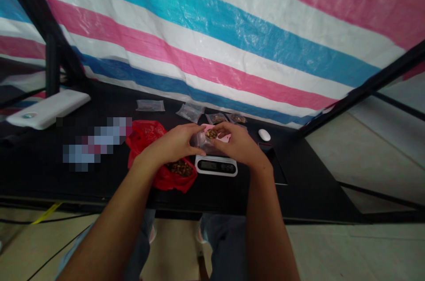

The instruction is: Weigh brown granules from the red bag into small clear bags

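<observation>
Over the scale [216, 173], the left hand [179, 143] spreads its thumb and fingers beside the clear bag [212, 149] and the right hand [239, 144] curls around brown pieces [211, 133], grips unclear, so holding the bag level should best prevent spills.

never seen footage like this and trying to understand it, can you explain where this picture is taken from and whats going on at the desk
There's no machine here, just a person's two bare hands. The single picture comes from a camera worn on their head, looking forward and down.

The left hand and right hand meet at a clear bag with brown pieces between them; how firmly each grips is hard to tell. On the black desk, a white scale shows just in front of that bag. A red bag of brown bits lies left, small clear packets behind, and a white mouse to the right.
</observation>
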A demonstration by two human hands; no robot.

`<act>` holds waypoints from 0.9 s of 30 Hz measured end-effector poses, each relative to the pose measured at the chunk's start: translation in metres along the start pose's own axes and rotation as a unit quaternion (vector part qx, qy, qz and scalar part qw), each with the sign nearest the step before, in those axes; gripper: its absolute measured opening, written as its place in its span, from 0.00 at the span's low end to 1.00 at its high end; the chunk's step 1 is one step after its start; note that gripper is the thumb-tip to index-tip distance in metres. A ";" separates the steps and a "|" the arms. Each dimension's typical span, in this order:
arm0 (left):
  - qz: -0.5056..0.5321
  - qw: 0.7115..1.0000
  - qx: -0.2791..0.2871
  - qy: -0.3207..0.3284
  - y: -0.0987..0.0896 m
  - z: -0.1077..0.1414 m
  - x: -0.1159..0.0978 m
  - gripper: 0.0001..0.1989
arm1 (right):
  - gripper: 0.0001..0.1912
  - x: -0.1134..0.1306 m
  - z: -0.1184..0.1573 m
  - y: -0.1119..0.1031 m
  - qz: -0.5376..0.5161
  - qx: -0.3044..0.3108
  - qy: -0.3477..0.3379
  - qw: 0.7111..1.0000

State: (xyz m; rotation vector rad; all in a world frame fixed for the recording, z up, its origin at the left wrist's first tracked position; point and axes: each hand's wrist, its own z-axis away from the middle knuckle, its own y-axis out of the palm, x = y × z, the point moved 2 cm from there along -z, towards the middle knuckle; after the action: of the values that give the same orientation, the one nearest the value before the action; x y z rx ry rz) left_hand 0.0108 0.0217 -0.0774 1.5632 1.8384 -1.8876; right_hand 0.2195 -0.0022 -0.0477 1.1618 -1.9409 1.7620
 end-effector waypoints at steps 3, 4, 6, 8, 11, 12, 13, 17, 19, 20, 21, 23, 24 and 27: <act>0.018 1.000 -0.003 -0.004 -0.003 0.004 -0.003 0.31 | 0.12 0.003 0.000 0.001 0.004 0.007 -0.002 1.000; 0.025 1.000 -0.001 -0.002 -0.004 0.005 -0.003 0.30 | 0.11 0.004 0.000 0.001 0.003 0.008 -0.003 1.000; 0.039 0.999 0.006 0.004 -0.007 0.008 -0.004 0.28 | 0.11 0.006 0.001 0.001 0.001 0.005 -0.004 1.000; 0.052 0.999 0.012 0.006 -0.010 0.010 -0.004 0.26 | 0.10 0.007 0.001 0.000 0.000 0.001 -0.005 1.000; 0.062 0.998 0.019 -0.002 -0.012 0.011 -0.003 0.23 | 0.10 0.009 0.002 -0.001 0.001 0.000 -0.006 1.000; 0.063 0.998 0.018 -0.006 -0.013 0.011 -0.003 0.23 | 0.11 0.009 0.002 -0.001 0.002 0.000 -0.007 1.000; 0.061 0.998 0.015 -0.010 -0.013 0.010 -0.003 0.23 | 0.11 0.010 0.002 -0.001 0.003 0.000 -0.010 1.000; 0.034 0.999 -0.007 -0.025 -0.010 0.007 -0.004 0.24 | 0.11 0.012 0.001 -0.001 0.006 0.004 -0.015 1.000; 0.020 0.999 -0.008 -0.024 -0.008 0.006 -0.006 0.25 | 0.12 0.013 0.001 -0.001 0.011 0.008 -0.018 1.000; 0.017 1.000 -0.007 -0.020 -0.007 0.005 -0.007 0.25 | 0.13 0.013 0.001 0.000 0.014 0.008 -0.021 1.000; 0.014 1.000 -0.005 -0.015 -0.006 0.005 -0.008 0.25 | 0.14 0.013 0.001 0.000 0.016 0.006 -0.023 1.000; 0.007 1.000 -0.006 -0.005 -0.005 0.004 -0.009 0.23 | 0.16 0.013 0.001 0.002 0.010 0.006 -0.022 1.000; 0.001 1.000 -0.007 -0.004 -0.004 0.004 -0.010 0.21 | 0.16 0.012 0.001 0.003 0.002 0.008 -0.018 1.000; -0.014 1.000 -0.009 -0.012 -0.004 0.004 -0.009 0.18 | 0.13 0.011 0.000 0.007 -0.011 0.028 -0.005 1.000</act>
State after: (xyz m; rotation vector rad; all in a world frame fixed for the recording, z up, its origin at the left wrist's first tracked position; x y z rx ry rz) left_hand 0.0107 0.0145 -0.0693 1.5109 1.8722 -1.8869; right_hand 0.2080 -0.0070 -0.0454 1.2071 -1.8873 1.8140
